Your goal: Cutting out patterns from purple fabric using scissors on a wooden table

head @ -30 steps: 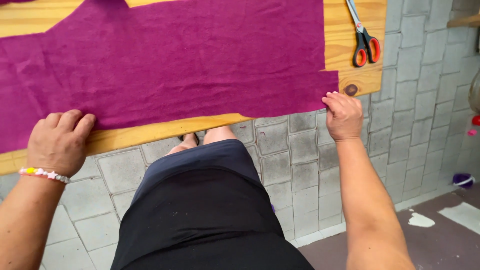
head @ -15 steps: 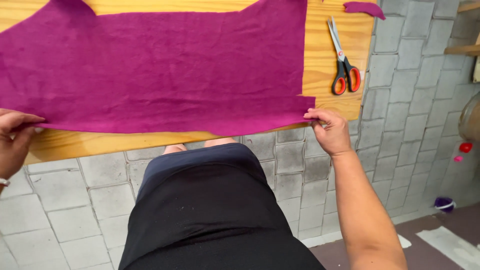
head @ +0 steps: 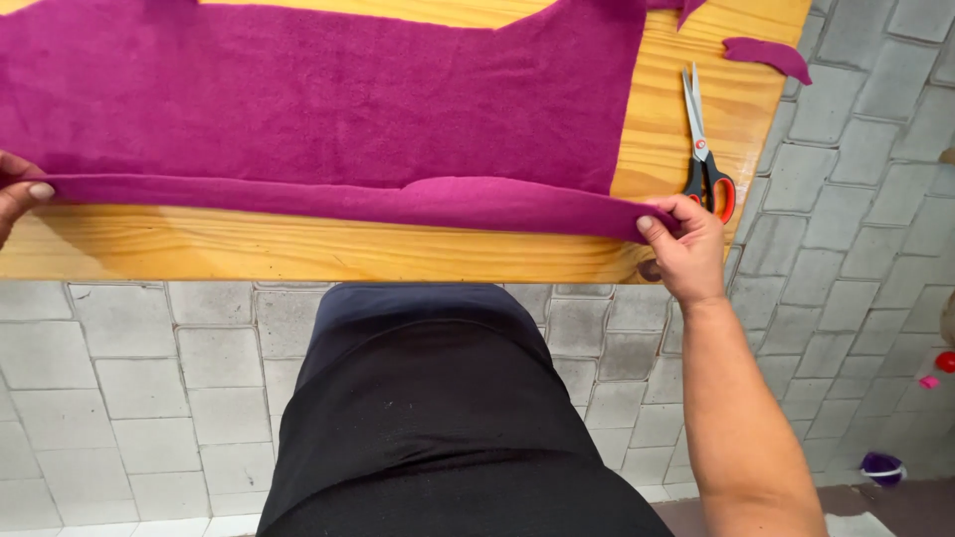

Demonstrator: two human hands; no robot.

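magenta fabric (head: 328, 99) flat on bench (head: 298, 249), near hem lifted | left hand (head: 15, 194) at 9, right hand (head: 686, 244) at 3, both pinching hem | keep fold taut, level | scissors (head: 704, 149) at 2

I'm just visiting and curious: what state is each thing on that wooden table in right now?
Large magenta fabric piece: spread flat, near edge lifted and folded over.
Red-handled scissors: shut, lying flat.
Small magenta fabric scrap: lying loose near the table's corner.
Left hand: pinching the fabric edge.
Right hand: pinching the fabric edge.
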